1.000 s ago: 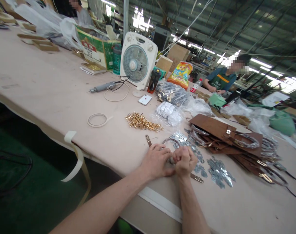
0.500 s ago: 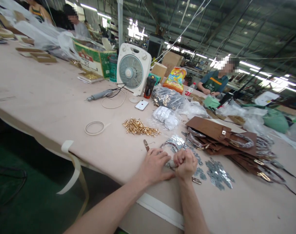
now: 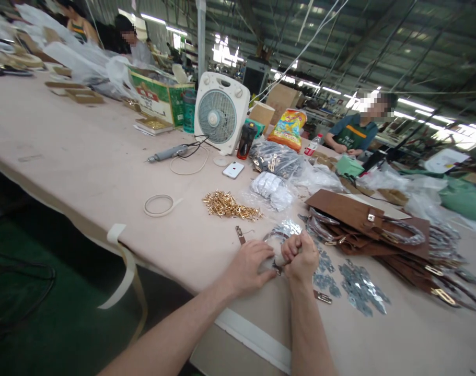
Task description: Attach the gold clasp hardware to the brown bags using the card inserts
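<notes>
My left hand [image 3: 250,267] lies palm down near the table's front edge, fingers curved and thumb apart, holding down a brown leather strap [image 3: 243,239]. The strap's metal-plated end sticks out beyond the fingers. Close beside it, my right hand [image 3: 302,257] is closed in a fist around something with a pale, rounded end [image 3: 280,260]; most of it is hidden. Another metal-plated strap end [image 3: 323,297] shows right of my right wrist. A curved bag handle [image 3: 272,236] lies partly hidden behind the hands. Flat silver metal plates [image 3: 361,287] lie in loose piles to the right.
Brown handbags [image 3: 363,219] are stacked at right. Small gold fittings [image 3: 230,205] form a heap ahead, with a phone [image 3: 233,169], an electric screwdriver [image 3: 167,153], a tape ring [image 3: 158,205] and a box fan [image 3: 221,115] beyond. Another person [image 3: 351,136] works across the table.
The view has shifted slightly, moving the scene rightward in the picture. My right fist has tilted upright a little, and slightly more of the pale end shows between the hands.
</notes>
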